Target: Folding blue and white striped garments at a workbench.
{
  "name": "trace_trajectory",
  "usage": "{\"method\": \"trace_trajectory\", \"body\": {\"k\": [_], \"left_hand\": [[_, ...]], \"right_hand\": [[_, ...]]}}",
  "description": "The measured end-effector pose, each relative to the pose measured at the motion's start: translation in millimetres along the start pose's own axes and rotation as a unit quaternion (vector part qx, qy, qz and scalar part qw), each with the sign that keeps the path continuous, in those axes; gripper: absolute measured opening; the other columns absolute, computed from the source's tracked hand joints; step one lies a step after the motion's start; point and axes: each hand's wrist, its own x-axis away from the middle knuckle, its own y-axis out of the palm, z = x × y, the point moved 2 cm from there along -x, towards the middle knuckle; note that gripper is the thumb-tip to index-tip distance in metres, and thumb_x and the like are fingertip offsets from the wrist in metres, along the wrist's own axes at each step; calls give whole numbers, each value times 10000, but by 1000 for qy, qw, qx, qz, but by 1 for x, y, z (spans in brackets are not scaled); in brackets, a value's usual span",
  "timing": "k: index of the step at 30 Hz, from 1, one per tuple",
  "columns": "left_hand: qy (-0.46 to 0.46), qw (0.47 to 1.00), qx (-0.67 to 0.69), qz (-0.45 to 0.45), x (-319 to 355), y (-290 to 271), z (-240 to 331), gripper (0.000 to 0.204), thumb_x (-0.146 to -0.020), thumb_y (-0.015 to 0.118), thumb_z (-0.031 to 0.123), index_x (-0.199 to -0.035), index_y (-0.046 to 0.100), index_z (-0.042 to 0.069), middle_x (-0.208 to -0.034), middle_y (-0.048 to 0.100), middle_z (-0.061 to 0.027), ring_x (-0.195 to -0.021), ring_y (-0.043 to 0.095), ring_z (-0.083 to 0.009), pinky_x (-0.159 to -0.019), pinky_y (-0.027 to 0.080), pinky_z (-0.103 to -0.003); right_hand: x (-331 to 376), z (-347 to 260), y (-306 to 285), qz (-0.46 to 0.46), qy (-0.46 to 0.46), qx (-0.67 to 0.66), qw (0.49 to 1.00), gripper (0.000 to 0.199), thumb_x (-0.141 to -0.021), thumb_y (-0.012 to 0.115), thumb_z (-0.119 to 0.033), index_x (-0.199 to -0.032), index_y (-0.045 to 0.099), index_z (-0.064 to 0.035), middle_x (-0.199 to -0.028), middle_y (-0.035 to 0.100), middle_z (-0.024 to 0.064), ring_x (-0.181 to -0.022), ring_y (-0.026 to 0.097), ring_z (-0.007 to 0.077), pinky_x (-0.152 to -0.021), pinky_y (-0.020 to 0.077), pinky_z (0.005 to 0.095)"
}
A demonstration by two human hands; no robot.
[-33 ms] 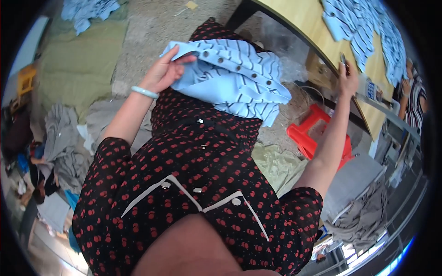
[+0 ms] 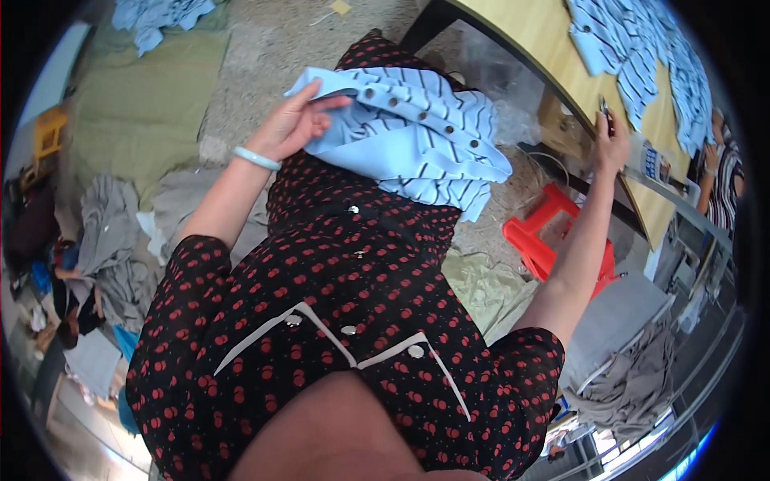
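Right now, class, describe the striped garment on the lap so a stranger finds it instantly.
Start at the black, red-patterned dress filling the middle. Across its lap lies the light-blue garment, one edge in the left hand. Unlike the similar striped pieces on the table, it shows a slanting row of dark buttons.

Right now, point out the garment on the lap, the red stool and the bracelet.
Garment (image 2: 405,132), head view: middle of its striped cloth.
Red stool (image 2: 532,243), head view: its left side.
Bracelet (image 2: 257,159), head view: its band.
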Motion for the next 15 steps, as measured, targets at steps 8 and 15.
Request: {"method": "trace_trajectory", "body": {"k": [8, 15], "left_hand": [[107, 921, -361, 99, -7, 24, -25, 349, -755, 629, 176, -1044, 534, 6, -913, 556, -59, -649, 528, -87, -513, 421, -182], [75, 930, -291, 213, -48, 36, -43, 438, -780, 562, 443, -900, 551, 22, -767, 509, -31, -583, 493, -95, -431, 385, -203]], "right_hand": [[55, -150, -8, -25, -74, -174, 982, 188, -805, 578, -139, -966, 612, -48, -877, 608, 88, -797, 573, 156, -719, 435, 245], [157, -229, 45, -380, -149, -158, 899, 303, -735, 631, -260, -892, 594, -3, -856, 600, 164, -794, 583, 295, -689, 457, 350]]}}
